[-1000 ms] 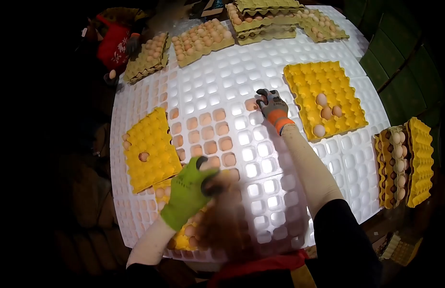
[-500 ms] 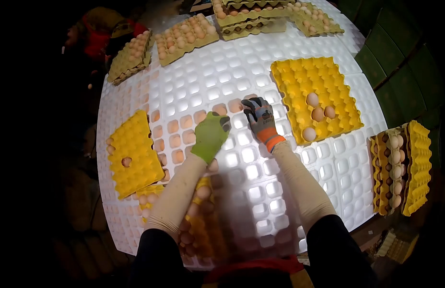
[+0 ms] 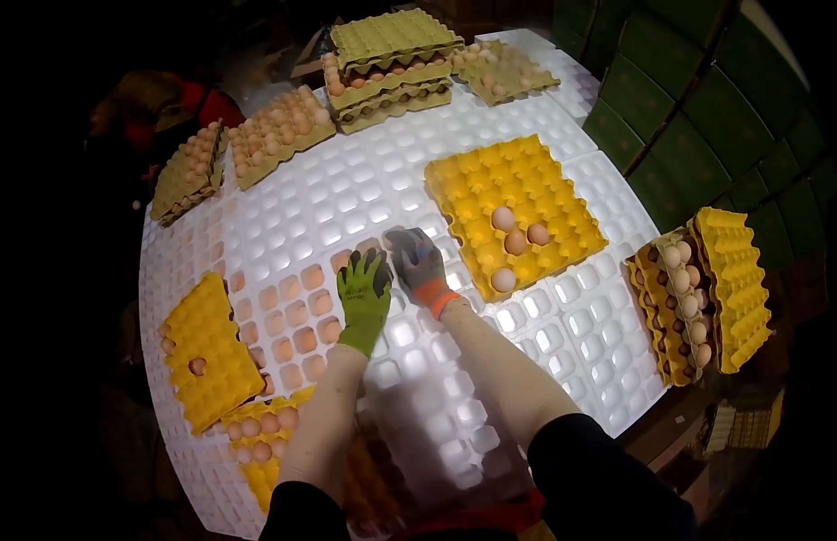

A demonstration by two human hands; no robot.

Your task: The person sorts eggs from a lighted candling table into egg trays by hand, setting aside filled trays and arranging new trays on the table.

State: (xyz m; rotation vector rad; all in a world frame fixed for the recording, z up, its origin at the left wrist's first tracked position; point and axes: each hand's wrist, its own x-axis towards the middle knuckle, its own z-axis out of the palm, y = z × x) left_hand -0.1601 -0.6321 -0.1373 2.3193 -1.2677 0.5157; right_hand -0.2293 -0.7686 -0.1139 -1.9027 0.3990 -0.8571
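My left hand, in a green glove with dark fingertips, rests over the white foam board; its fingers are spread apart and I see nothing in them. Close on its right is my right hand, in a grey glove with an orange cuff. Its blurred fingers reach forward over the foam pockets, and whatever lies under them is hidden. Brown eggs fill several pockets to the left of my left hand. Beside my right hand lies a yellow egg tray with several loose eggs in it.
At left, a yellow tray lies over the pockets, with another egg-holding tray below it. Stacked trays and filled trays line the far edge. Upright egg trays stand at right. Green boxes rise behind; a person is far left.
The camera view has turned, shifting the scene left and slightly down. My left hand's fingers have extended forward from a more curled pose. My right hand stays beside it.
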